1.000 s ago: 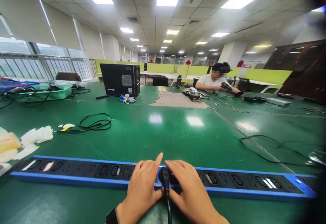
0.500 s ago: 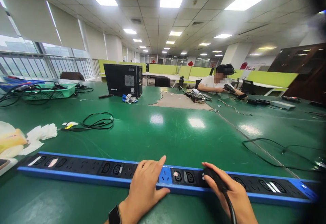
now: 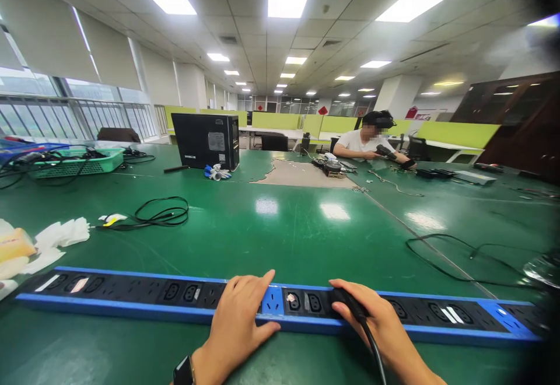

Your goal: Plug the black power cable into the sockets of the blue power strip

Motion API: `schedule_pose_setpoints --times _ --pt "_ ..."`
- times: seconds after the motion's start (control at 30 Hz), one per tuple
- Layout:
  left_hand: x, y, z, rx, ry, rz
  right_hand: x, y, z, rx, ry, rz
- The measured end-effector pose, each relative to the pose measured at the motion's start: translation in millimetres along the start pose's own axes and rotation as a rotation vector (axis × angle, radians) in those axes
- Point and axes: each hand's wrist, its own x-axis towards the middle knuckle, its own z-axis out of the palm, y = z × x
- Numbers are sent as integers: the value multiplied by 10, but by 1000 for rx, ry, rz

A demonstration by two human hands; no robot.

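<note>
The left hand [image 3: 240, 318] lies loosely open across the power strip [image 3: 131, 293] on the green table [image 3: 289, 239], while the right hand [image 3: 380, 318] pinches a black plug [image 3: 353, 304] at the sockets, whether fully seated being indeterminable.

Scene was bright, lit mostly by rows of white ceiling panels [image 3: 289, 4], nearest ones blown out. Daylight also came in at left through windows [image 3: 83, 88] below part-lowered blinds [image 3: 41, 35]. Glossy green counter [image 3: 245, 245] threw back white glare patches mid-frame, paler sheen lower left. Wide-angle stretch was strong toward the sides. Upper right looked hazy with bluish fringing; right edge was dark and smeared. Far partitions [image 3: 273, 121] were soft; pixelation covered part of the person [image 3: 350, 143] opposite.
</note>
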Motion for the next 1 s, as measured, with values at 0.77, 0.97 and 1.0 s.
schedule_pose_setpoints --times 0.77,0.97,1.0 --pt "613 832 614 -59 -171 229 -259 99 173 -558 15 -143" --pt "736 968 369 -155 200 331 -262 92 171 -564 16 -149" --pt "795 989 262 -188 262 337 -262 89 170 -563 5 -139"
